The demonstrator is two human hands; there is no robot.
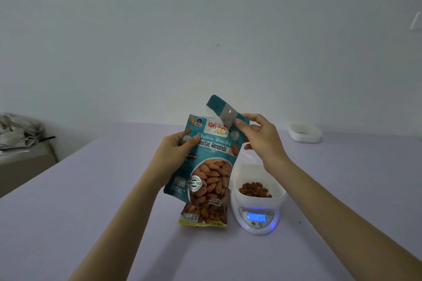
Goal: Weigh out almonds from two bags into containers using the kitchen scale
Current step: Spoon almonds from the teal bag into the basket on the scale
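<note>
My left hand (180,146) grips the left edge of a teal bag of roasted almonds (205,166), held upright above the table. My right hand (258,137) pinches the bag's top strip (222,110), which is torn partway and sticks up and to the left. A second almond bag (203,215), with a yellow bottom edge, lies on the table behind the teal one, mostly hidden. To the right stands a white kitchen scale (259,218) with a lit blue display. On it sits a white container (258,174) holding several almonds (254,189).
Another white container (304,132) sits at the far right of the lilac table (114,212). At the left edge, crumpled grey material (18,130) lies on a low beige cabinet beside the table. A plain wall rises behind.
</note>
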